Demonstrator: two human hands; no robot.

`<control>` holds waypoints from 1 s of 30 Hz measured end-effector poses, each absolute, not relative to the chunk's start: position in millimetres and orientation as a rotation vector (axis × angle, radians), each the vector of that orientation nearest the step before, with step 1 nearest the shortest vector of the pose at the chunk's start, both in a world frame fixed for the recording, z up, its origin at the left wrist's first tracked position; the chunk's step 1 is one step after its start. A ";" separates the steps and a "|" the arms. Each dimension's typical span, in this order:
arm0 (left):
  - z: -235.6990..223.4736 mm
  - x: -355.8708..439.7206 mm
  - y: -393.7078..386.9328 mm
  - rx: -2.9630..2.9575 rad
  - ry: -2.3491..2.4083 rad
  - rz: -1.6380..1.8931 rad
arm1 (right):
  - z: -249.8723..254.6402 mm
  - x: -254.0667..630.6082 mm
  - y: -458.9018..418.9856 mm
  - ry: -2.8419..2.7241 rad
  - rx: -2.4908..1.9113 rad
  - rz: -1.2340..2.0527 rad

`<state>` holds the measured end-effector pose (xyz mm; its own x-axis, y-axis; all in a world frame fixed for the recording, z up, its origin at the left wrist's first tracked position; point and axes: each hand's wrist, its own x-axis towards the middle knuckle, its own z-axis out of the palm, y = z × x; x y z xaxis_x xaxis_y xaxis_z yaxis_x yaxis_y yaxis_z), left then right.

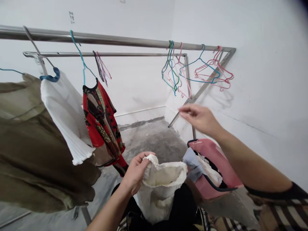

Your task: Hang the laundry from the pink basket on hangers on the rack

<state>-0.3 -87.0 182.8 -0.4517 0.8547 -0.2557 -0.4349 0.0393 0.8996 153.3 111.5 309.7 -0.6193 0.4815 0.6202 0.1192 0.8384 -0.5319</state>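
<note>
A white cloth garment (157, 199) with a gathered, elastic-looking opening hangs in front of my lap. The fingers and thumb of my left hand (139, 168) are closed on its left rim, and the opening gapes upward. Raised in the air to the right is my right hand (201, 118), slightly blurred, its fingers drawn together with the thumb and no object visible in them. It is below the blue hanger (199, 78) and pink hangers (214, 73), apart from them.
A metal rail (125, 41) crosses above, carrying green and blue hangers (171, 72). On the left hang a brown garment (36, 154), a white top (64, 112) and a red patterned garment (102, 118). A pink basket (228, 166) with clothes (194, 165) stands on the concrete floor (149, 138).
</note>
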 end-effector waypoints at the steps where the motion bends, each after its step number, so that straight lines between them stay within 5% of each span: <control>1: 180.8 0.0 -89.0 0.496 1.311 1.602 | 326.2 142.7 121.3 -2.106 -0.434 0.408; 5: 171.0 -1.5 -95.0 0.608 1.366 1.543 | 377.1 97.5 160.9 -1.998 -0.551 -0.061; 10: 169.2 -15.1 -106.0 0.818 1.556 1.485 | 404.7 62.5 186.3 -2.207 -1.042 -0.244; 22: 165.4 -28.0 -114.8 0.881 1.631 1.397 | 409.6 49.7 202.3 -2.189 -1.366 -0.125; 30: 162.3 -28.0 -109.2 0.887 1.650 1.460 | 402.8 44.7 207.8 -2.037 -1.061 0.373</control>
<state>-28.0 -109.2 162.3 -0.4803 0.8728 -0.0868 0.0202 0.1100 0.9937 44.7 207.8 402.8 -0.3357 0.7897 0.5135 0.5568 0.6060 -0.5680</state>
